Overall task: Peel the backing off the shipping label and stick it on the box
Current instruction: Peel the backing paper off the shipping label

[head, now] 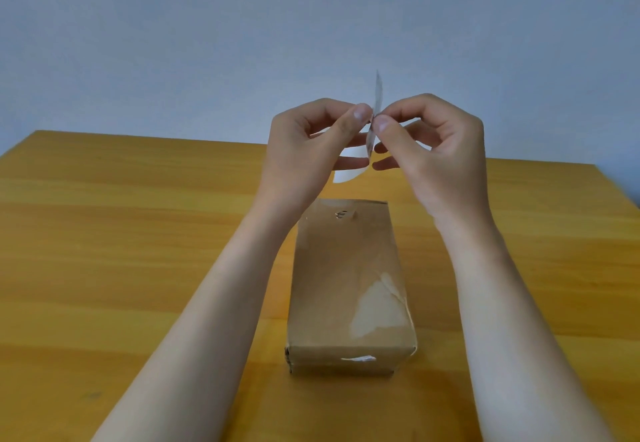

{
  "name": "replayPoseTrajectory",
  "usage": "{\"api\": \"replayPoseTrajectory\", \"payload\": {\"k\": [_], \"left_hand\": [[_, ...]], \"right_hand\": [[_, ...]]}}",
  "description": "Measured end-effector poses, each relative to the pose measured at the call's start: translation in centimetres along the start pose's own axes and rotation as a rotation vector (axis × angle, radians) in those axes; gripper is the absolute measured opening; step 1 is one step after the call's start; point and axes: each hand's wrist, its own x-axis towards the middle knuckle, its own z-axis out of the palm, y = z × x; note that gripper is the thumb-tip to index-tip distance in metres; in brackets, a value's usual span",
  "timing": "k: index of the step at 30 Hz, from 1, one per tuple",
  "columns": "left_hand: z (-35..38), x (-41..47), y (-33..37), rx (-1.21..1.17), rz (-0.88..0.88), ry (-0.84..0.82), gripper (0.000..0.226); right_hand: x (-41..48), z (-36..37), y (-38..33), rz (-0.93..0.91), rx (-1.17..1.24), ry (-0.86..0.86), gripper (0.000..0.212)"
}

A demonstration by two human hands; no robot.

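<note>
A brown cardboard box (346, 279) lies lengthwise on the wooden table (104, 233), with torn pale patches on its top and a small hole near its far end. Above its far end I hold the shipping label (377, 95) edge-on to the camera, so its face is hidden. My left hand (308, 143) and my right hand (433, 150) both pinch the label between thumb and forefinger, fingertips almost touching. A curved white piece, the backing (348, 173), hangs below my left fingers. Both hands are well above the box and clear of it.
The table's far edge meets a plain pale wall (311, 26) just behind my hands. My forearms pass on either side of the box.
</note>
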Motion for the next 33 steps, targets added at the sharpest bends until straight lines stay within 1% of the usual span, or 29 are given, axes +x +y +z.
{"api": "replayPoseTrajectory", "payload": {"k": [4, 13, 22, 29, 33], "left_hand": [[0.15, 0.02, -0.01, 0.002, -0.001, -0.006, 0.015], [0.19, 0.23, -0.13, -0.004, -0.006, -0.022, 0.017], [0.29, 0.31, -0.17, 0.016, 0.015, -0.044, 0.012], [0.38, 0.29, -0.32, 0.000, -0.005, -0.020, 0.016], [0.33, 0.38, -0.44, 0.007, -0.003, -0.021, 0.014]], "right_hand": [[-0.03, -0.14, -0.27, 0.018, 0.019, 0.008, 0.015], [0.23, -0.34, -0.10, 0.038, 0.044, 0.005, 0.014], [0.39, -0.52, 0.05, 0.048, 0.050, 0.012, 0.015], [0.39, -0.46, 0.14, 0.059, 0.055, -0.013, 0.016], [0.41, -0.42, 0.15, 0.069, 0.054, -0.008, 0.017]]}}
